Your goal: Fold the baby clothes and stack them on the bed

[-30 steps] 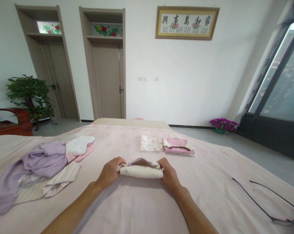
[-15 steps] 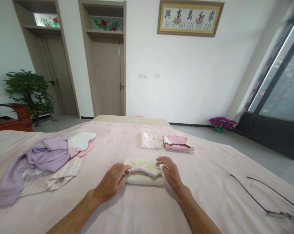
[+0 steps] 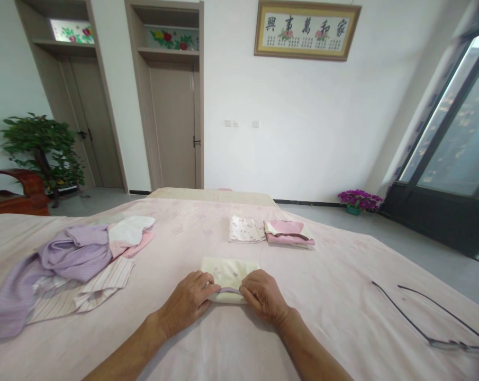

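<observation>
A pale yellow folded garment (image 3: 228, 268) with a light purple trim lies flat on the bedspread in front of me. My left hand (image 3: 192, 296) pinches its near left edge, thumb along the purple trim. On the near right part, my right hand (image 3: 266, 297) has its fingers curled over the cloth and closed on the same trim. Both hands hide the garment's side edges. Just beyond it are a folded white patterned cloth (image 3: 244, 230) and a folded pink garment (image 3: 289, 233) with a dark brown trim.
On the left lies a loose heap with a purple garment (image 3: 78, 254) and a striped cloth (image 3: 104, 286). Eyeglasses (image 3: 441, 341) rest at the right on the pink bedspread (image 3: 334, 296). Beyond its edge stand a potted plant (image 3: 41, 148) and purple flowers (image 3: 360, 199).
My right hand has moved left and inward, its fingers now curled onto the trim. My left hand has shifted slightly right. The raised trim is now pressed lower and flatter.
</observation>
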`<action>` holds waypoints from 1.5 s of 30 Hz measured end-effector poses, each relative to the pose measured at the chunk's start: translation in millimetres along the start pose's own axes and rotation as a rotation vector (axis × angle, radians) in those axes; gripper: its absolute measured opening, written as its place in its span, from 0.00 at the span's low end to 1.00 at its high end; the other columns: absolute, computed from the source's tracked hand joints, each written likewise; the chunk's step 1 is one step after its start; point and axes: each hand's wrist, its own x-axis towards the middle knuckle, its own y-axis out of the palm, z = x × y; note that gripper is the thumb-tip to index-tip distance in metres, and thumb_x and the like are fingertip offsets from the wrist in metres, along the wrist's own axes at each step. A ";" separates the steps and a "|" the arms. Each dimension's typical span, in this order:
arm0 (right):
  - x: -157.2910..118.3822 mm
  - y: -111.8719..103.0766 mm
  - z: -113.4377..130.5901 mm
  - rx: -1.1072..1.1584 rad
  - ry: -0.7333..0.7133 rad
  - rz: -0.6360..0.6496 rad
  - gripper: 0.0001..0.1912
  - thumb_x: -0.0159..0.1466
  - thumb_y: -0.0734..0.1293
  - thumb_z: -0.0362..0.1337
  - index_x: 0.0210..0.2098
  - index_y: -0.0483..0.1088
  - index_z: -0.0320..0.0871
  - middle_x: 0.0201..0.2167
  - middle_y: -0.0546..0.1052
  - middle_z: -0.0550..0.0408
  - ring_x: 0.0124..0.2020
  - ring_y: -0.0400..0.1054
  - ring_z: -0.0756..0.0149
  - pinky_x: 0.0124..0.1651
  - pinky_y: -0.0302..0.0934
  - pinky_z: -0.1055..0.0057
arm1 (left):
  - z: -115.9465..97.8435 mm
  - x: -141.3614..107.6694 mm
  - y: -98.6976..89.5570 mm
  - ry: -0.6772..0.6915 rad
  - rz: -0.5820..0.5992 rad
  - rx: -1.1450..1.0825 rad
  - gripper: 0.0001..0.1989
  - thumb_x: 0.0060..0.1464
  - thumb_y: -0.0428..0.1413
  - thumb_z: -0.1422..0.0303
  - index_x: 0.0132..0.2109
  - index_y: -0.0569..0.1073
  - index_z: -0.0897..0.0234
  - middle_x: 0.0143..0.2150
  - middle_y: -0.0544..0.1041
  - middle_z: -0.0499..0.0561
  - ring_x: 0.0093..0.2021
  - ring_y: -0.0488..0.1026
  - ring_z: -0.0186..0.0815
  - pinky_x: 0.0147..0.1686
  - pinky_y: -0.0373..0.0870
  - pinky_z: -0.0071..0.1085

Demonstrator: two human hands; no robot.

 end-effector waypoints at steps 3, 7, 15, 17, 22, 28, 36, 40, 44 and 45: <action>0.9 -5.6 3.4 -0.070 0.028 -0.005 0.19 0.68 0.57 0.37 0.22 0.66 0.43 0.22 0.71 0.54 0.28 0.62 0.68 0.36 0.51 0.68 | 0.0 3.6 6.4 -0.014 -0.053 0.012 0.19 0.50 0.54 0.80 0.48 0.72 0.58 0.42 0.72 0.51 0.43 0.68 0.41 0.44 0.67 0.38; 6.6 -21.4 19.1 -0.019 0.047 -0.006 0.17 0.67 0.58 0.38 0.22 0.65 0.44 0.23 0.70 0.54 0.28 0.61 0.68 0.35 0.49 0.69 | 0.8 9.8 13.0 -0.108 -0.193 -0.064 0.17 0.49 0.52 0.80 0.45 0.72 0.60 0.40 0.72 0.52 0.42 0.69 0.40 0.44 0.69 0.37; 21.0 -8.9 69.9 0.985 0.788 0.347 0.20 0.63 0.61 0.53 0.29 0.71 0.44 0.20 0.73 0.56 0.19 0.65 0.69 0.25 0.56 0.72 | 6.1 11.3 15.6 -0.317 -0.377 -0.216 0.13 0.57 0.50 0.75 0.48 0.70 0.59 0.42 0.71 0.52 0.46 0.70 0.39 0.48 0.70 0.38; 20.7 3.2 73.7 1.372 0.946 0.354 0.23 0.59 0.65 0.57 0.40 0.71 0.44 0.29 0.75 0.55 0.23 0.70 0.67 0.26 0.61 0.71 | 5.0 9.4 15.5 -0.314 -0.378 -0.212 0.13 0.57 0.50 0.75 0.48 0.69 0.60 0.43 0.70 0.52 0.46 0.69 0.39 0.48 0.69 0.37; 25.8 23.0 73.4 1.926 1.140 -0.145 0.24 0.53 0.73 0.52 0.41 0.71 0.42 0.39 0.77 0.51 0.37 0.73 0.67 0.36 0.64 0.73 | -3.8 5.0 12.9 -0.175 -0.341 -0.107 0.14 0.56 0.50 0.77 0.49 0.69 0.60 0.41 0.71 0.54 0.44 0.70 0.39 0.45 0.71 0.37; 26.8 36.8 67.6 1.846 1.276 -0.539 0.22 0.51 0.75 0.49 0.38 0.68 0.42 0.36 0.78 0.49 0.36 0.73 0.59 0.34 0.67 0.66 | -24.4 9.8 16.7 0.033 -0.318 0.014 0.11 0.57 0.50 0.76 0.47 0.69 0.61 0.38 0.74 0.55 0.39 0.72 0.39 0.39 0.72 0.36; 24.0 42.9 49.5 1.602 1.314 -0.775 0.15 0.48 0.72 0.36 0.32 0.64 0.47 0.24 0.73 0.62 0.27 0.70 0.64 0.28 0.68 0.68 | -31.9 9.6 8.2 0.083 -0.338 -0.047 0.19 0.59 0.49 0.75 0.56 0.65 0.57 0.44 0.75 0.56 0.43 0.73 0.41 0.43 0.71 0.38; 30.4 22.8 22.6 1.565 1.264 -0.858 0.15 0.48 0.70 0.33 0.34 0.63 0.46 0.30 0.77 0.58 0.31 0.72 0.63 0.31 0.70 0.66 | -7.9 3.6 9.1 -0.153 -0.448 -0.095 0.20 0.60 0.48 0.73 0.59 0.63 0.60 0.50 0.74 0.57 0.47 0.72 0.41 0.48 0.69 0.40; 37.1 2.0 -26.1 1.560 1.240 -0.969 0.14 0.49 0.68 0.28 0.34 0.63 0.45 0.29 0.76 0.59 0.29 0.72 0.65 0.33 0.71 0.64 | 16.9 4.7 24.2 -0.296 -0.417 -0.059 0.12 0.60 0.48 0.73 0.47 0.71 0.59 0.42 0.76 0.51 0.42 0.74 0.39 0.43 0.70 0.35; 39.4 -3.0 -40.8 1.552 1.225 -0.987 0.14 0.50 0.67 0.28 0.34 0.63 0.45 0.29 0.76 0.59 0.30 0.72 0.65 0.34 0.72 0.64 | 20.3 5.6 27.7 -0.309 -0.392 -0.058 0.11 0.59 0.48 0.74 0.45 0.72 0.58 0.40 0.77 0.50 0.41 0.74 0.38 0.42 0.70 0.34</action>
